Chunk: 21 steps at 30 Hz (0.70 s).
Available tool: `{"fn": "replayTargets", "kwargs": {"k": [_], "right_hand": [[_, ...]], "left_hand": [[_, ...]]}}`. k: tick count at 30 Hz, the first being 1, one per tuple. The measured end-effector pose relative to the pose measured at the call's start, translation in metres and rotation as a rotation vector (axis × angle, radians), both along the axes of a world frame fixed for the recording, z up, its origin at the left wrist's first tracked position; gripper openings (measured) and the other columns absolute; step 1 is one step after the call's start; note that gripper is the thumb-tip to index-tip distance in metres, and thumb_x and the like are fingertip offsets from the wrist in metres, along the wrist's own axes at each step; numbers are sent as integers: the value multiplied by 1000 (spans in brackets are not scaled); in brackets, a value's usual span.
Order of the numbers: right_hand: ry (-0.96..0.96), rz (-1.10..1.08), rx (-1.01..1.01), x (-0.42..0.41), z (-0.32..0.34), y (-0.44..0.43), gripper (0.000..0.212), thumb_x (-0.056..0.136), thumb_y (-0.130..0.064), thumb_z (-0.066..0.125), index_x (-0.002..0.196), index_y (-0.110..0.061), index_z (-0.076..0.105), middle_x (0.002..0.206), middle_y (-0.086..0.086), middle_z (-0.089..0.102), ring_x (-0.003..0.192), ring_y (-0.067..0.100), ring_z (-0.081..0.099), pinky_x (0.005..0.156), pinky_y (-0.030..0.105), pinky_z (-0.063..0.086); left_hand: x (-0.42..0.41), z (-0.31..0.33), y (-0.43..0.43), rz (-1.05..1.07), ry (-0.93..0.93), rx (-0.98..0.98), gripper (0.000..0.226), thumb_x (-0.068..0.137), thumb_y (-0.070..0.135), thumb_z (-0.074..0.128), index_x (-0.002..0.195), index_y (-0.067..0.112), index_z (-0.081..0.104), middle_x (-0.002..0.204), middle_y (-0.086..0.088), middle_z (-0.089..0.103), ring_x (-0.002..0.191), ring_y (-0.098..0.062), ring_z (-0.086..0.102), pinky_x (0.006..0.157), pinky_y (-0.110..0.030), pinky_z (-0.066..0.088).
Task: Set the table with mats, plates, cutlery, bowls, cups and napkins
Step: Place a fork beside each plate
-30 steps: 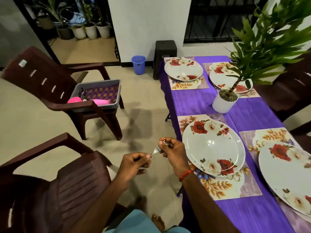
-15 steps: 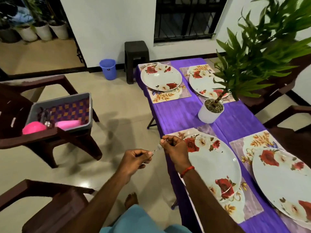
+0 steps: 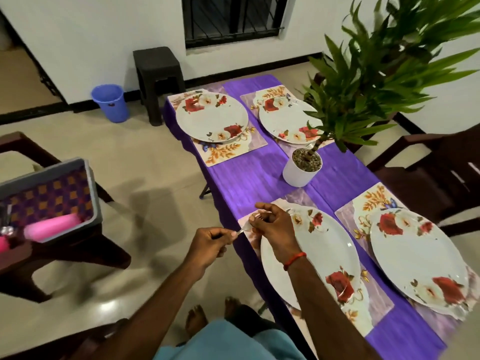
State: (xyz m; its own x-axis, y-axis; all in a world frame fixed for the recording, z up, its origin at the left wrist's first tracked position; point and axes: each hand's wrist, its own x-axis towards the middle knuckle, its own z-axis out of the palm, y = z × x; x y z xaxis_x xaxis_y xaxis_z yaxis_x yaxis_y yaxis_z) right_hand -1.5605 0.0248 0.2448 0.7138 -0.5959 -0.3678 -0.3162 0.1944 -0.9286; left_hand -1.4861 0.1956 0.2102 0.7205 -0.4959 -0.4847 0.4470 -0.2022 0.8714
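The person has turned from the chair side to face the table (image 3: 246,183), and both hands have come in with them. A second ago they hung over the floor just off the cloth's edge. Now the right hand (image 3: 272,227) sits over the far left corner of the near mat (image 3: 374,305), just beside the rim of its plate (image 3: 319,255).

The left hand (image 3: 207,244) trails just off the table edge and pinches one end of a thin silver piece of cutlery (image 3: 244,228) between thumb and fingertips. The right hand's fingers curl round the other end. It's too small and blurred for me to tell a fork from a spoon, or whether there's more than one.

To my eye that means the cutlery is about to go down beside this plate. All four mats carry plates, and I see no cutlery laid yet. The pink cups (image 3: 52,227) lie in the grey bin (image 3: 92,193) on the chair, well apart from the table.
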Motion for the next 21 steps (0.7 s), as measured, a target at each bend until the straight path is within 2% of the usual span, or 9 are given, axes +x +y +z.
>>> {"fn": "replayTargets", "kwargs": {"k": [2, 5, 8, 10, 13, 15, 18, 21], "right_hand": [[12, -37, -52, 0, -2, -13, 38, 81, 2, 78, 115, -12, 68, 85, 21, 72, 72, 24, 70, 67, 35, 58], [46, -75, -132, 0, -7, -33, 35, 80, -1, 80, 108, -20, 71, 89, 18, 74, 78, 30, 73, 70, 43, 58], [92, -106, -203, 5, -14, -56, 33, 81, 0, 79, 103, -24, 72, 83, 7, 76, 69, 16, 71, 63, 30, 56], [111, -104, -247, 11, -17, -70, 32, 81, 0, 78, 105, -21, 72, 82, 1, 76, 70, 10, 71, 65, 25, 56], [150, -73, -243, 20, -31, -97, 32, 78, -1, 81, 106, -15, 73, 85, 2, 77, 80, 15, 74, 77, 31, 60], [178, -59, -242, 24, -45, -115, 31, 77, 0, 82, 104, -14, 74, 85, 4, 77, 82, 21, 75, 82, 38, 61], [222, -7, -308, 27, -66, -135, 29, 78, -4, 84, 101, -17, 74, 85, 0, 76, 80, 17, 74, 84, 42, 61], [286, 43, -381, 31, -91, -153, 27, 79, -14, 85, 105, -16, 77, 94, -2, 77, 87, 12, 72, 88, 43, 59]], "left_hand": [[5, -2, -12, -42, 3, -17, 6, 88, 11, 79, 84, 14, 82, 64, 0, 63, 53, -12, 44, 52, -24, 39], [11, -3, -28, -121, -4, -3, 4, 87, 13, 81, 88, 17, 82, 68, -2, 67, 58, -16, 49, 54, -26, 41], [21, -11, -42, -161, -45, 62, 5, 86, 13, 81, 91, 15, 82, 71, -3, 71, 62, -18, 51, 54, -25, 43], [29, -17, -50, -190, -72, 79, 8, 86, 12, 81, 94, 12, 82, 64, 5, 69, 58, -13, 50, 53, -23, 41], [39, -28, -71, -270, -175, 155, 13, 86, 12, 82, 99, 9, 81, 60, 16, 69, 53, 5, 56, 54, -11, 42], [44, -34, -84, -327, -252, 195, 16, 85, 15, 83, 100, 10, 81, 62, 22, 70, 56, 11, 59, 56, -6, 42], [53, -48, -102, -403, -356, 278, 19, 83, 19, 86, 100, 12, 83, 68, 24, 71, 61, 12, 61, 63, -8, 45], [60, -65, -121, -474, -402, 342, 18, 83, 17, 85, 101, 14, 83, 70, 29, 69, 64, 12, 63, 68, -11, 47]]}}
